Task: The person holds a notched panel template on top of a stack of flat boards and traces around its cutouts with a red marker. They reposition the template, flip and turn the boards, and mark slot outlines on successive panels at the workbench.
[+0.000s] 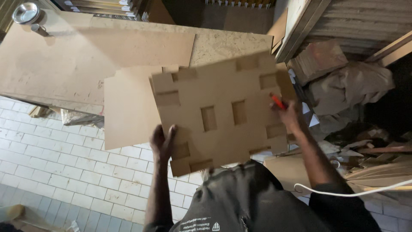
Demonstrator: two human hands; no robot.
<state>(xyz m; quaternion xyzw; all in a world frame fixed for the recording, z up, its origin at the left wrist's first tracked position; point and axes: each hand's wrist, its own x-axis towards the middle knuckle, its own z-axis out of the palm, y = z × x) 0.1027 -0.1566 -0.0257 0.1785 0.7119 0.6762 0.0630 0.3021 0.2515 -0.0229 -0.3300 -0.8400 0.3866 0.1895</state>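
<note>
- Head view: flat brown fibreboard panel with square cut-outs and notched edges point(221, 114), held level above the white tiled floor point(56, 172), apparently for handling.
- Left hand point(163, 144) grips its near-left edge; right hand point(288, 115) clasps the right edge, a small red marker point(278, 102) in the fingers.
- Worktop point(64, 60) stacked with plain boards lies far left, overlapped.
- Scrap pile point(347, 81) crowds right; open room left.
</note>
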